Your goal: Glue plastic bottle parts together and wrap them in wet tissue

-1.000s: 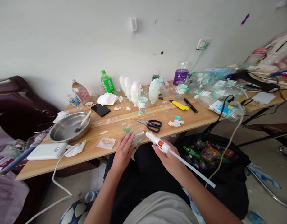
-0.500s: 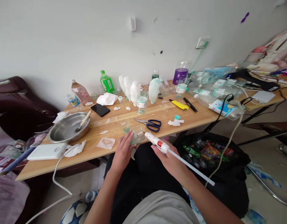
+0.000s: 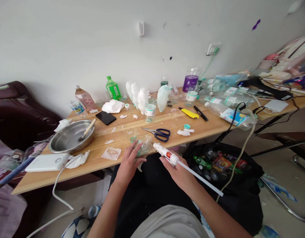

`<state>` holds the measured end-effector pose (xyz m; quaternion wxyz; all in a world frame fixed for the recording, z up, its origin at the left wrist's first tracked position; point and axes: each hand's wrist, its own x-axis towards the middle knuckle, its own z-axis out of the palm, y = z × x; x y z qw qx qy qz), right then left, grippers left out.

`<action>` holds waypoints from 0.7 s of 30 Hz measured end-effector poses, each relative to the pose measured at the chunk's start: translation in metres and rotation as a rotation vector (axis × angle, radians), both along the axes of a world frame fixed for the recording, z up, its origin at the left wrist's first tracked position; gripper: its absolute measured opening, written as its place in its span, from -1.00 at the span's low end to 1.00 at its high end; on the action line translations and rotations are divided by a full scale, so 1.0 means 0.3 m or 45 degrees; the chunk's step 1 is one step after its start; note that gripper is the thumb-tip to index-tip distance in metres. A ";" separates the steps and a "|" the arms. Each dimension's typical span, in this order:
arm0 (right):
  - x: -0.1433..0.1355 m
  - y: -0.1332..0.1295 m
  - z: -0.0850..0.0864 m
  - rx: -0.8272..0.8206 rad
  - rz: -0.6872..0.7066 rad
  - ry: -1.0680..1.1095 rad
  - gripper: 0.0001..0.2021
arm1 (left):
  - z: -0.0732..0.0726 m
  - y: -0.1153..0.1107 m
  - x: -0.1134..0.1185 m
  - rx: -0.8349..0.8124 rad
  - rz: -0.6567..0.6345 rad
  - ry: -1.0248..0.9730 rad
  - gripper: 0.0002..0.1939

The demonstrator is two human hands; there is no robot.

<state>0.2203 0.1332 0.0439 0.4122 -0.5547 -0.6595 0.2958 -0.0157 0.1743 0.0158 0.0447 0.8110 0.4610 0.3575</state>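
Spread wider now, our left hand point(image 3: 128, 161) lies loose by a bottle point(image 3: 147, 144), likely flimsy, best cupped midway; our right hand point(image 3: 180, 172) grips a glue gun point(image 3: 164, 150).

— Behind the wooden table point(image 3: 204, 127)?
— Pale wall point(image 3: 98, 39), scuffed in places, with a white fixture point(image 3: 141, 29) above the table's middle and a power socket point(image 3: 211, 49) toward the table's right.
— Left of the table?
— Glossy, dark maroon chair point(image 3: 16, 105).
— Below the table's right end?
— Greyish floor point(image 3: 276, 162).
— And the light?
— Soft, fairly even across the table.
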 end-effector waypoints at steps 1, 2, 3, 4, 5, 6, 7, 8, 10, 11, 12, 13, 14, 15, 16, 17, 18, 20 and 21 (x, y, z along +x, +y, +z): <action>-0.001 0.002 -0.003 -0.004 -0.001 0.021 -0.67 | -0.003 0.001 0.003 -0.006 0.017 -0.019 -0.36; -0.002 0.005 -0.006 -0.009 -0.004 0.039 -0.67 | -0.006 0.002 0.007 -0.008 0.038 -0.046 -0.37; -0.003 0.008 -0.011 -0.018 -0.008 0.054 -0.66 | -0.009 0.002 0.011 -0.006 0.061 -0.075 -0.40; -0.004 0.012 -0.016 -0.024 -0.011 0.064 -0.66 | -0.011 0.002 0.015 -0.002 0.081 -0.103 -0.43; -0.005 0.016 -0.021 -0.028 -0.014 0.068 -0.65 | -0.013 0.002 0.018 0.004 0.096 -0.127 -0.46; -0.006 0.020 -0.024 -0.030 -0.018 0.067 -0.64 | -0.014 0.002 0.021 0.009 0.101 -0.144 -0.49; -0.007 0.024 -0.027 -0.031 -0.027 0.060 -0.64 | -0.014 0.001 0.022 0.017 0.099 -0.153 -0.51; -0.008 0.028 -0.028 -0.033 -0.037 0.047 -0.63 | -0.015 0.001 0.023 0.027 0.093 -0.157 -0.52; -0.009 0.033 -0.025 -0.042 -0.059 0.012 -0.61 | -0.014 0.000 0.022 0.050 0.076 -0.158 -0.52; -0.008 0.033 -0.021 -0.048 -0.064 -0.004 -0.61 | -0.013 -0.001 0.021 0.063 0.069 -0.159 -0.53; -0.008 0.033 -0.016 -0.053 -0.063 -0.016 -0.62 | -0.012 -0.003 0.020 0.074 0.064 -0.162 -0.52; -0.007 0.030 -0.010 -0.057 -0.057 -0.022 -0.62 | -0.010 -0.006 0.019 0.081 0.061 -0.169 -0.52; -0.005 0.027 -0.005 -0.061 -0.046 -0.022 -0.63 | -0.009 -0.010 0.019 0.083 0.058 -0.180 -0.52; -0.003 0.022 0.001 -0.063 -0.031 -0.021 -0.63 | -0.007 -0.016 0.018 0.078 0.059 -0.195 -0.51; -0.001 0.017 0.006 -0.060 -0.012 -0.020 -0.63 | -0.006 -0.023 0.017 0.067 0.064 -0.217 -0.51; 0.001 0.011 0.010 -0.051 0.005 -0.020 -0.63 | -0.005 -0.032 0.016 0.054 0.075 -0.243 -0.50; 0.002 0.005 0.013 -0.041 0.017 -0.021 -0.63 | -0.005 -0.042 0.013 0.039 0.095 -0.275 -0.49; 0.004 -0.007 0.018 -0.016 0.028 -0.030 -0.64 | -0.007 -0.065 0.006 0.000 0.147 -0.344 -0.48; 0.003 -0.012 0.020 -0.006 0.028 -0.039 -0.64 | -0.009 -0.076 0.002 -0.026 0.173 -0.376 -0.47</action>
